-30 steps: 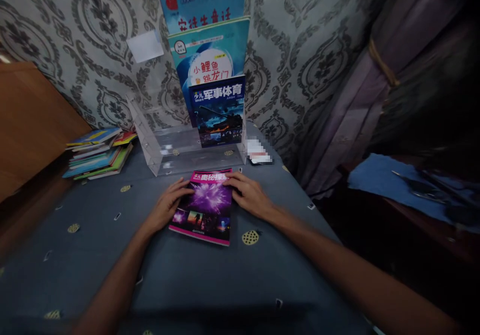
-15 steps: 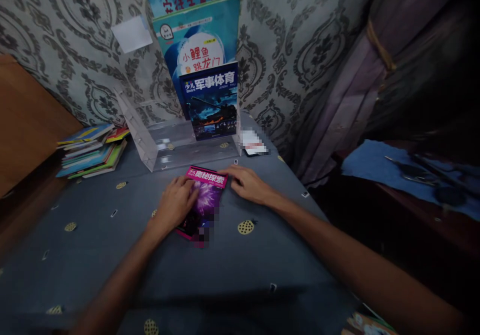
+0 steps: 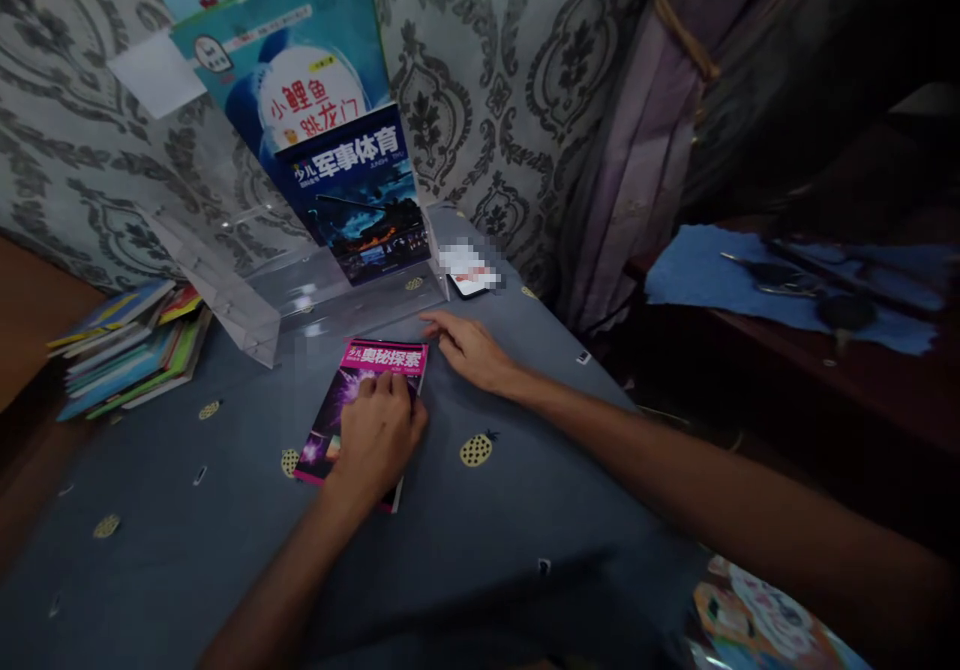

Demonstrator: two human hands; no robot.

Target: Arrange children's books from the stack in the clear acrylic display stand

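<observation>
A magenta-and-purple book [image 3: 321, 420] with a starburst cover lies on the cloth-covered table. My left hand [image 3: 379, 435] rests on top of it, fingers laid over the cover and slightly bent, thumb near its right edge. The hand and wrist hide the lower right part of the cover. Just past the book's top right corner is my right hand [image 3: 476, 353], apart from the book, its index finger stretched out and the others loosely bent. It holds nothing. Behind, a dark blue book [image 3: 360, 200] with a tank on its cover leans upright in a clear acrylic stand [image 3: 255, 325].
Larger blue picture books [image 3: 292, 40] stand behind the tank book. A phone-like item [image 3: 472, 270], partly blurred, lies right of the stand. Stacked books [image 3: 135, 350] sit at the left. A colourful package or book [image 3: 757, 610] is at lower right. A blue cloth [image 3: 697, 265] bears dark tools.
My left hand has shifted from the book's left side onto its middle and right. My right hand has come off the book's top corner. The view has swung to the right.
</observation>
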